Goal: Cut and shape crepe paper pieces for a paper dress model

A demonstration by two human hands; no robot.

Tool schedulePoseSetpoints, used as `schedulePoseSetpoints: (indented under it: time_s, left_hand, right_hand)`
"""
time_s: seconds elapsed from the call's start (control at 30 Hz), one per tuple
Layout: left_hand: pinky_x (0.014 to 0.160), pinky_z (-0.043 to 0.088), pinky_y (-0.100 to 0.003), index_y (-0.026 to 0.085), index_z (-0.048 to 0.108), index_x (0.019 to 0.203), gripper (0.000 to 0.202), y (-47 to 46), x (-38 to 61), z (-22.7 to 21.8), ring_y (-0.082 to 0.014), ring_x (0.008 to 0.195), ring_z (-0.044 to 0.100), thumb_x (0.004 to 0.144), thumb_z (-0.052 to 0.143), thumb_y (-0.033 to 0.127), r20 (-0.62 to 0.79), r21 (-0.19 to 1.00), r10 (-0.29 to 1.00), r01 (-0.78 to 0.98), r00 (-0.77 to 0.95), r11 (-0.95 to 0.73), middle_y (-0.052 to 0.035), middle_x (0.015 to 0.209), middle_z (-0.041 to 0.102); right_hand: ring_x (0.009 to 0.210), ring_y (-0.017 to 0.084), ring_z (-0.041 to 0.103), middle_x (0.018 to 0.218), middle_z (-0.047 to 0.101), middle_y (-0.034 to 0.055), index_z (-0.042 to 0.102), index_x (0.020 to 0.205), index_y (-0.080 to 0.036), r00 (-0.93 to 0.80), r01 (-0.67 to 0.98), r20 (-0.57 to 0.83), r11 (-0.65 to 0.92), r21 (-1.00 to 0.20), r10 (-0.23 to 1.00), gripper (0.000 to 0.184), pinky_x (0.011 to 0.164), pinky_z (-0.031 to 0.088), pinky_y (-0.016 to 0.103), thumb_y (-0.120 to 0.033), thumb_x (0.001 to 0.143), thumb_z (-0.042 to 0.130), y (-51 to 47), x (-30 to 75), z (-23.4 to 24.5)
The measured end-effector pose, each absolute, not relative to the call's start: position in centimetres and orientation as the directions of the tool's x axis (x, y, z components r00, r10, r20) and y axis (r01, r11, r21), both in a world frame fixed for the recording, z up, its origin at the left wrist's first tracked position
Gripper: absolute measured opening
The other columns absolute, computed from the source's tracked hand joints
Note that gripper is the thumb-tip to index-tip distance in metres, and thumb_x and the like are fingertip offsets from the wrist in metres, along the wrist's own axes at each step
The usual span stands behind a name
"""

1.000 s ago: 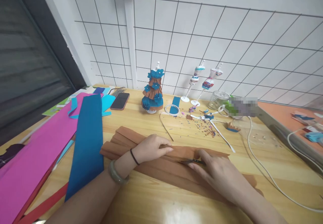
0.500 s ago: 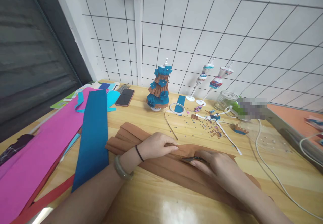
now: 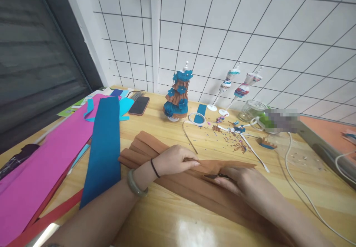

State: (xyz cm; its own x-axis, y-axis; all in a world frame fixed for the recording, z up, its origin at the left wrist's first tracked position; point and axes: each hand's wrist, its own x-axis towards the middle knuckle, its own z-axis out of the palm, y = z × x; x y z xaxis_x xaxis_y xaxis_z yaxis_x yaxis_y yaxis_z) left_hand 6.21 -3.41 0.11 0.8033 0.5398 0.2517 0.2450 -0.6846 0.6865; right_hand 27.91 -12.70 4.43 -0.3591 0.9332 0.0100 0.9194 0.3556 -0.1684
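Left hand (image 3: 175,160) pinched brown crepe paper (image 3: 191,192); right hand (image 3: 241,180) gripped scissors (image 3: 212,176). Clean cut likely needed paper taut, slow snips.

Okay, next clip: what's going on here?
A person is working on long, folded brown paper lying on a table. The left hand holds the paper near its middle, while the right hand grips small dark scissors with the blades at the paper; how far they have cut is unclear. Blue paper and pink paper lie to the left, and scraps lie farther back.
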Motion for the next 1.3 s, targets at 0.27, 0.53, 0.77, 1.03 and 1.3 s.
schedulePoseSetpoints:
  time_s: [0.27, 0.53, 0.77, 1.03, 1.3]
  left_hand:
    - [0.066, 0.041, -0.020, 0.015, 0.068, 0.088, 0.022, -3.5, 6.2, 0.3, -0.0133, 0.073, 0.060, 0.085, 0.051, 0.029, 0.244, 0.676, 0.542, 0.259, 0.804, -0.690, -0.0035, 0.081, 0.069]
    - [0.069, 0.041, -0.021, 0.016, 0.068, 0.087, 0.022, -3.5, 6.2, 0.2, -0.0140, 0.074, 0.060, 0.085, 0.050, 0.029, 0.259, 0.679, 0.536, 0.244, 0.804, -0.693, -0.0039, 0.083, 0.069]
    - [0.067, 0.042, -0.021, 0.015, 0.068, 0.085, 0.021, -3.6, 6.3, 0.3, -0.0135, 0.072, 0.060, 0.085, 0.051, 0.028, 0.275, 0.676, 0.526, 0.227, 0.805, -0.701, -0.0038, 0.079, 0.069]
    - [0.069, 0.042, -0.021, 0.016, 0.068, 0.085, 0.020, -3.7, 6.3, 0.3, -0.0140, 0.074, 0.061, 0.085, 0.051, 0.028, 0.285, 0.680, 0.521, 0.214, 0.804, -0.701, -0.0038, 0.082, 0.069]
    - [0.069, 0.041, -0.021, 0.016, 0.068, 0.085, 0.019, -3.7, 6.4, 0.2, -0.0140, 0.075, 0.061, 0.084, 0.052, 0.026, 0.296, 0.674, 0.511, 0.203, 0.807, -0.710, -0.0040, 0.082, 0.069]
  right_hand:
    - [0.057, 0.017, 0.064, 0.063, 0.069, 0.0020, 0.066, 0.075, -0.025, -0.371, 0.914, 0.028, 0.370, -0.169, 0.928, 0.037, 0.052, 0.044, 0.024, -0.045, 0.089, 0.039, -12.7, 28.1, 4.4]
    - [0.058, 0.018, 0.064, 0.064, 0.069, 0.0021, 0.067, 0.077, -0.026, -0.360, 0.911, 0.023, 0.357, -0.206, 0.932, 0.034, 0.052, 0.045, 0.025, -0.044, 0.088, 0.041, -12.9, 28.0, 4.6]
    - [0.058, 0.018, 0.064, 0.067, 0.069, 0.0021, 0.067, 0.082, -0.026, -0.351, 0.909, -0.041, 0.330, -0.256, 0.935, 0.031, 0.054, 0.047, 0.026, -0.042, 0.088, 0.041, -13.0, 28.4, 4.7]
    - [0.055, 0.017, 0.062, 0.063, 0.068, 0.0014, 0.065, 0.072, -0.026, -0.347, 0.899, -0.042, 0.320, -0.300, 0.937, 0.037, 0.052, 0.046, 0.026, -0.043, 0.090, 0.038, -13.2, 28.1, 5.5]
    - [0.055, 0.017, 0.063, 0.065, 0.069, 0.0010, 0.065, 0.073, -0.026, -0.357, 0.914, -0.078, 0.331, -0.234, 0.931, 0.035, 0.052, 0.046, 0.025, -0.042, 0.090, 0.038, -13.2, 28.3, 5.2]
